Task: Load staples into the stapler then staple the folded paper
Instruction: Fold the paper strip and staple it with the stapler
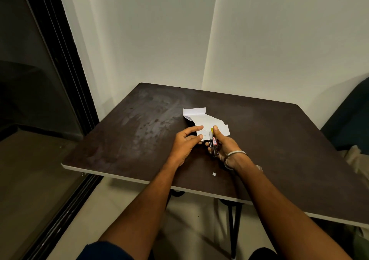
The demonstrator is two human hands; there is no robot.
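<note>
A white folded paper (205,120) lies on the dark table (139,140), lifted at its near edge. My left hand (184,145) pinches that near edge between thumb and fingers. My right hand (223,147) grips a small metal stapler (213,143) with a red label and a yellow tip. The stapler's front end sits at the paper's near edge, just right of my left fingers. Its jaw is partly hidden by my fingers.
A tiny white square scrap (214,174) lies on the table near my right wrist. The table's front edge (139,181) runs close to my forearms. White walls stand behind, a dark window frame at left, a dark seat (351,120) at right.
</note>
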